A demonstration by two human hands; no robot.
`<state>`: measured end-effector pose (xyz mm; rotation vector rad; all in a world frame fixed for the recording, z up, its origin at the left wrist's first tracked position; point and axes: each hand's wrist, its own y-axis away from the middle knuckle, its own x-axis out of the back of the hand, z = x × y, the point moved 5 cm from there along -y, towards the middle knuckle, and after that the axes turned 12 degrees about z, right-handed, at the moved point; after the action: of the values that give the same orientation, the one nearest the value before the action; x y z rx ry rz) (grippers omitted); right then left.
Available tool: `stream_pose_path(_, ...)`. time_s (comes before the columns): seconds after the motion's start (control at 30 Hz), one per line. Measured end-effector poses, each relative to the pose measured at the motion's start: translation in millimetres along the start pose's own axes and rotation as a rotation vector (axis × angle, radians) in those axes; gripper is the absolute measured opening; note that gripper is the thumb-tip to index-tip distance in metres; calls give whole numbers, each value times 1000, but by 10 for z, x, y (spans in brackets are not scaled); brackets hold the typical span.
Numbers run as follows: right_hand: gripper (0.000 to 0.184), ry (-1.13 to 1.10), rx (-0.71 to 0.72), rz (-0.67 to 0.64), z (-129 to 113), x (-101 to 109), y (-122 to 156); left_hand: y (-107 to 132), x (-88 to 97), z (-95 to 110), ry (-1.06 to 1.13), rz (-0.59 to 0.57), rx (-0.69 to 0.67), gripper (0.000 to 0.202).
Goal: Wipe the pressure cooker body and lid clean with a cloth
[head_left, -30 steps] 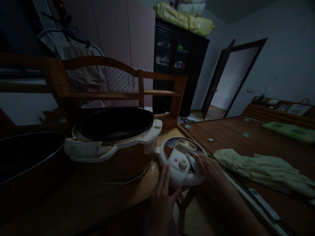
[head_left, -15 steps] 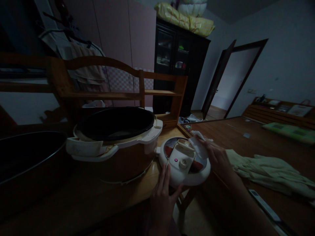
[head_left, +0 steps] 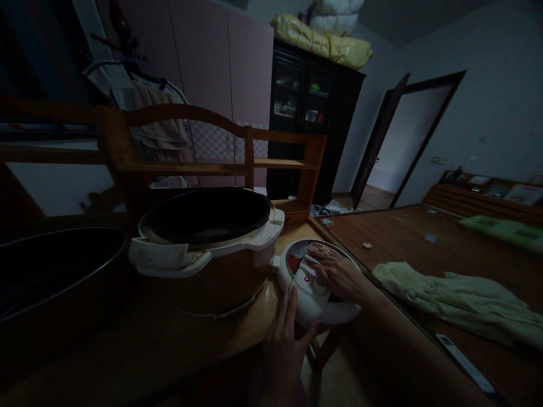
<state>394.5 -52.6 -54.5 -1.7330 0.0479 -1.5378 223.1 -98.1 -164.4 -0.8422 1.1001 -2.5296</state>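
Note:
A round white cooker lid (head_left: 292, 257) with a dark, reddish window, a raised handle and a small pinkish button lies at the table's right edge. My left hand (head_left: 285, 333) is at its near side, straight fingers on the rim and thumb along the front, holding it. My right hand (head_left: 341, 277) presses a folded white tissue (head_left: 302, 270) against the handle; the fingers cover most of it. Left of the lid stands a cooker body (head_left: 220, 277) with white side handles. A dark inner pot (head_left: 212, 212) sits in its top.
Another large dark pot (head_left: 63, 271) stands at the left on the wooden table (head_left: 237, 333). Behind is a wooden shelf rail (head_left: 190, 113). To the right, a wooden surface (head_left: 394, 237) bears a pale green cloth (head_left: 449, 299), a white strip-like device (head_left: 464, 362) and a small white round piece (head_left: 367, 246).
My right hand has moved left with the tissue, from the lid's right side onto its handle. My left hand stays on the rim. The view has shifted slightly.

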Motion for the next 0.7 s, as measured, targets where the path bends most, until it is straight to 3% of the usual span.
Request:
stream_pose_path(0.17, 44, 31, 53, -4, -52, 45, 71, -13, 15, -2, 34, -26, 34, 77)
stream_pose_path(0.5, 41, -37, 12, 48, -41, 161, 232, -15, 17, 6, 0, -7, 11, 80)
stream_pose_path(0.6, 40, -65, -54, 104, 40, 319, 385, -17, 21, 9, -11, 1, 8, 80)
stream_pose_path(0.7, 45, -102, -224, 276, 246, 563, 524, -21, 35, 19, -9, 3, 1, 82)
